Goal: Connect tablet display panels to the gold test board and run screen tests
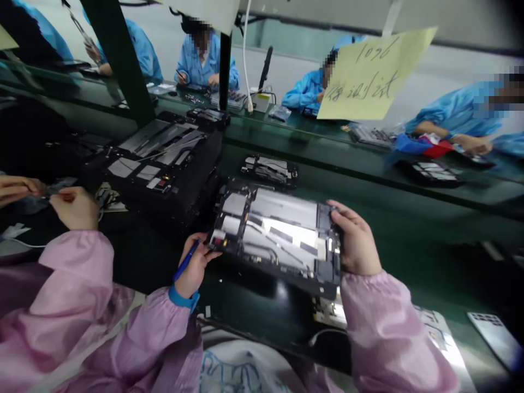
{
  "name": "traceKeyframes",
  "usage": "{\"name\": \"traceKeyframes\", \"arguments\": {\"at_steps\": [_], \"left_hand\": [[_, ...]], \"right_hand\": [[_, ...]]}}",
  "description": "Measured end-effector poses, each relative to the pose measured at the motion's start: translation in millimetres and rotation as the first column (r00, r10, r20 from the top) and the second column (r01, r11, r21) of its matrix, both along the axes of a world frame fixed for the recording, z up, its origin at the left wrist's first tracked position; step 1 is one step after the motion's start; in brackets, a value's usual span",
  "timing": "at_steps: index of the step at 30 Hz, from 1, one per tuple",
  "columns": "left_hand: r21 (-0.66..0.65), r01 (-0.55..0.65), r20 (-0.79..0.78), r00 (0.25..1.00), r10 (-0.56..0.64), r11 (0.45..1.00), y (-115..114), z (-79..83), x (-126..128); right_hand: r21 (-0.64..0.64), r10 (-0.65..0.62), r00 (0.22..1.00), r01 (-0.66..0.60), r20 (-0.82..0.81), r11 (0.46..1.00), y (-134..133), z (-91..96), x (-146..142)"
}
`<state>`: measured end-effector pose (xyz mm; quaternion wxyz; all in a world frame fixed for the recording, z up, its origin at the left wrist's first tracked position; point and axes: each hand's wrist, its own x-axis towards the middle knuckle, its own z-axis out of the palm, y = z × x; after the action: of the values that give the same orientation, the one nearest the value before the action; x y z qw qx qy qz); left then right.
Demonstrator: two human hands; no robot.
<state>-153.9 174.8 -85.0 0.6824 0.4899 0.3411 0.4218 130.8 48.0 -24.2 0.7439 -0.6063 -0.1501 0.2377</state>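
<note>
In the middle of the view, both my hands hold a thick stack of flat black electronic device housings (282, 224), with silver-grey panels and thin cables on its upper face. My left hand (194, 270) grips the stack's left end with its fingers; a slim blue pen-like tool (187, 260) is also tucked in it, and a blue band circles the wrist. My right hand (358, 237) is closed around the right end, thumb on top. The stack is lifted and tilted toward me. Its underside is hidden.
A taller stack of similar housings (164, 158) stands at left, and a small one (270, 169) lies behind. A neighbour's hands (77, 207) work at far left. A yellow note (374, 76) hangs ahead. A lit fixture (327, 312) sits below my right forearm. People in blue sit opposite.
</note>
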Motion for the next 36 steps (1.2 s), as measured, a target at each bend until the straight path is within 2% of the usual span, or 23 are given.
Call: {"name": "traceKeyframes", "arguments": {"at_steps": [2, 4, 7, 9, 11, 12, 14, 16, 17, 19, 22, 28, 36], "left_hand": [[0.053, -0.02, -0.072, 0.997, 0.024, 0.998, -3, 5.9, -13], [0.133, 0.016, -0.235, 0.972, 0.016, 0.991, -5, 9.3, -29], [0.185, 0.102, -0.481, 0.877, -0.001, 0.977, -6, 6.3, -50], [0.197, 0.126, -0.546, 0.838, 0.002, 0.972, -7, 0.4, -57], [0.202, 0.138, -0.535, 0.845, -0.009, 0.97, -8, -5.9, -60], [0.2, 0.148, -0.52, 0.854, -0.023, 0.969, -8, -8.5, -60], [0.195, 0.173, -0.494, 0.868, -0.056, 0.965, -8, -11.7, -59], [0.197, 0.203, -0.489, 0.868, -0.083, 0.959, -7, -11.7, -58], [0.204, 0.221, -0.498, 0.862, -0.093, 0.954, -6, -10.6, -58], [0.229, 0.259, -0.544, 0.833, -0.097, 0.938, -4, -7.2, -57], [0.247, 0.292, -0.612, 0.786, -0.085, 0.924, -1, -2.3, -56], [0.242, 0.277, -0.569, 0.817, -0.095, 0.93, 2, 3.6, -56], [0.054, 0.295, -0.522, 0.823, -0.225, 0.954, 9, 21.0, -61]], "right_hand": [[-0.054, 0.06, 0.992, -0.066, -0.112, 0.996, -21, -13.0, -25], [-0.069, 0.111, 0.972, -0.127, -0.206, 0.99, -35, -30.5, -49], [-0.095, 0.162, 0.958, -0.189, -0.238, 0.977, -45, -60.3, -78], [-0.187, 0.178, 0.977, -0.198, -0.116, 0.962, -48, -76.6, -92], [-0.317, 0.214, 0.966, -0.159, 0.145, 0.935, -52, -85.9, -106], [-0.378, 0.257, 0.92, -0.135, 0.296, 0.916, -54, -87.7, -112], [-0.488, 0.389, 0.755, -0.107, 0.527, 0.867, -59, -87.4, -126], [-0.583, 0.511, 0.602, -0.091, 0.614, 0.807, -64, -85.5, -137], [-0.615, 0.545, 0.562, -0.079, 0.622, 0.784, -65, -85.3, -141], [-0.633, 0.553, 0.541, -0.049, 0.633, 0.772, -66, -87.1, -144], [-0.615, 0.528, 0.542, -0.025, 0.654, 0.788, -65, -93.2, -142], [-0.608, 0.546, 0.493, -0.042, 0.677, 0.792, -65, -95.5, -138], [-0.611, 0.536, 0.513, -0.028, 0.67, 0.791, -64, -93.5, -140]]}}
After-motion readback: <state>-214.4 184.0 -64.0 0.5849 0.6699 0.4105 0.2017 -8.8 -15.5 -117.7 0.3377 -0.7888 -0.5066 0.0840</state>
